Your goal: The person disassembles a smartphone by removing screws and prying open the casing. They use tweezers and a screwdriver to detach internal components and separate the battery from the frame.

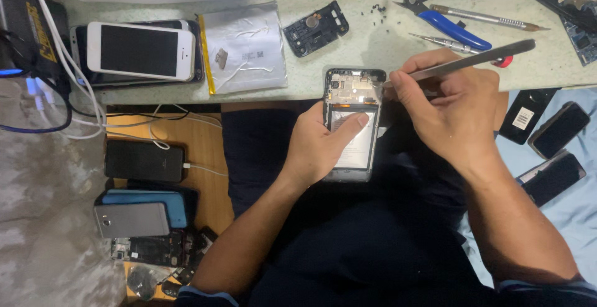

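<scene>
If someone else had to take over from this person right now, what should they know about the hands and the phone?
Left hand: grips the opened phone from the side, thumb across its battery.
Right hand: holds tweezers, tip at the phone's top right corner.
The phone sits over the lap at the table edge; its back is off and the insides show.
Nearby on the table: blue cutters, a screwdriver, tiny screws, a small black part.
The phone remains open, not reassembled.

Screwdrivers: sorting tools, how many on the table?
2: long screwdriver between the handles of the blue cutters; short screwdriver below them, by the right hand. More may be hidden.
</scene>
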